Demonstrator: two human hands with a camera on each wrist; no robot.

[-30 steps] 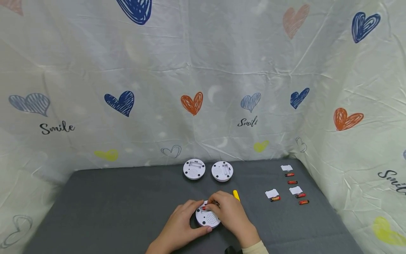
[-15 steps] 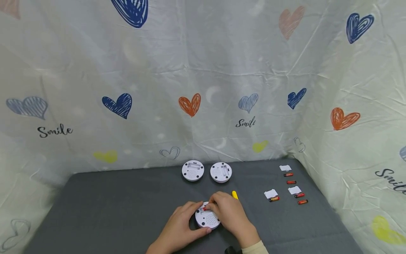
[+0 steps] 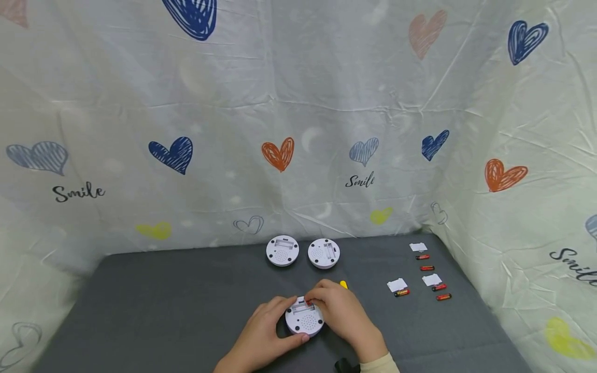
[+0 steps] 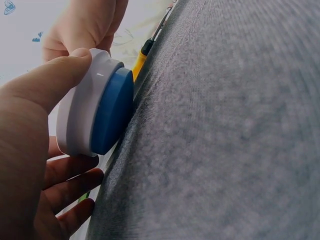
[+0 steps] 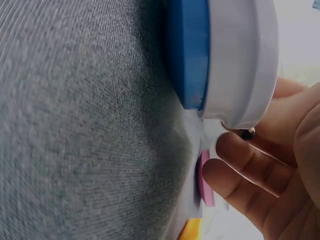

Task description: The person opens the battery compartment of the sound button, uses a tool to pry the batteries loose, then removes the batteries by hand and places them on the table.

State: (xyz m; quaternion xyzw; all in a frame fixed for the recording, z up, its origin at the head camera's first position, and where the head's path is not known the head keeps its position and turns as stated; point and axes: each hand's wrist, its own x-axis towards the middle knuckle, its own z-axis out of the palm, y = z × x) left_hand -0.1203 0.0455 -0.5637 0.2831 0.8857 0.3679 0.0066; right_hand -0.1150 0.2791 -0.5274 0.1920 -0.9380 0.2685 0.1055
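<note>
A round white battery device (image 3: pixel 306 322) lies upside down on the dark cloth, its battery compartment facing up. Both wrist views show its blue dome (image 4: pixel 116 112) underneath. My left hand (image 3: pixel 265 331) grips the device's rim from the left, thumb on the near side and fingers at the far side. At the compartment's right end, my right hand (image 3: pixel 346 313) pinches a small red-and-black battery (image 3: pixel 309 302), mostly hidden by the fingers. In the right wrist view, a dark battery-like end (image 5: pixel 247 134) shows beside the fingers.
Two similar devices (image 3: pixel 282 251) stand behind, also upside down with compartments uncovered. A yellow-handled screwdriver (image 4: pixel 140 64) lies just beyond my right hand. At the right are several batteries (image 3: pixel 427 268) and white covers (image 3: pixel 397 285). A black object (image 3: pixel 344 366) sits by the right wrist.
The battery in my right fingers has shifted slightly right, and less of it shows now. More of the compartment is visible. My left hand keeps its grip on the device.
</note>
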